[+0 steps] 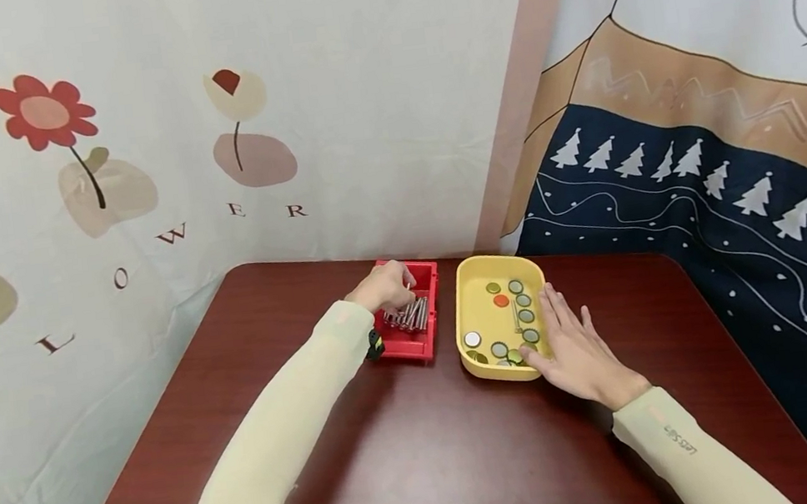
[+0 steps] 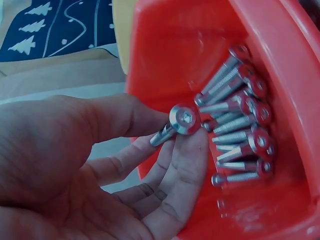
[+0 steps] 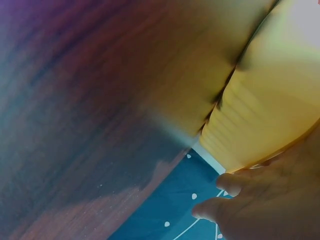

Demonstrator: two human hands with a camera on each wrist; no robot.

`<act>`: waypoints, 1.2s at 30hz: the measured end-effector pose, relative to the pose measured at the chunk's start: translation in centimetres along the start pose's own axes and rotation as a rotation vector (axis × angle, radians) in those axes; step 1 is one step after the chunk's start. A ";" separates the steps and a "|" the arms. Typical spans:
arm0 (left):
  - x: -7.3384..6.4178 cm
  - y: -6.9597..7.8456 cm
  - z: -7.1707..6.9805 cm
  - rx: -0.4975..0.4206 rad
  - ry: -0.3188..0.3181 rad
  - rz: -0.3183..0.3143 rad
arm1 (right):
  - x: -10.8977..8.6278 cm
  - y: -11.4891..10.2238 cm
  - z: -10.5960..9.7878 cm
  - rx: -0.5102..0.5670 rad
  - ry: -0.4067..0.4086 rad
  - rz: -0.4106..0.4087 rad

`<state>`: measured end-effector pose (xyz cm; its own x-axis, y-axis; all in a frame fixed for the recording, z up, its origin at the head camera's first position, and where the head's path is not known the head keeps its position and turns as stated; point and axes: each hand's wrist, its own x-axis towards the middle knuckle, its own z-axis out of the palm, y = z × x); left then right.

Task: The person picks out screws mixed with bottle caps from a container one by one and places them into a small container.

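My left hand (image 1: 383, 286) is over a red bin (image 1: 406, 349), pinching one silver bolt (image 2: 183, 120) between thumb and fingers. The bolt's round head with a socket faces the left wrist view. Several similar bolts (image 2: 240, 135) lie side by side in the bin below. My right hand (image 1: 580, 352) rests with straight fingers along the right side of a yellow tray (image 1: 462, 312), its thumb over the near right corner. Inside the tray are several bottle caps, an orange one (image 1: 501, 300) and a white one (image 1: 472, 338) among them, and a single bolt (image 1: 516, 316).
Both containers stand side by side toward the back of a dark red-brown table (image 1: 400, 471). A pale curtain (image 1: 370, 105) with printed flowers hangs behind it. On the right hangs a dark blue cloth (image 1: 713, 247) with white trees.
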<state>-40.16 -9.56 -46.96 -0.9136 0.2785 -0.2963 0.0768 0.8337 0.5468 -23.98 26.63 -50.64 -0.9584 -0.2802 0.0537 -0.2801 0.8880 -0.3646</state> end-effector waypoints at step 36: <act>-6.9 4.8 -0.7 0.092 0.193 0.034 | 0.0 -0.3 -0.3 -0.020 -0.021 0.004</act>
<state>-33.80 -7.77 -41.71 -0.9686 0.2187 -0.1185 0.1375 0.8679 0.4774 -23.94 26.50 -50.28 -0.9583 -0.2840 0.0323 -0.2773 0.8963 -0.3461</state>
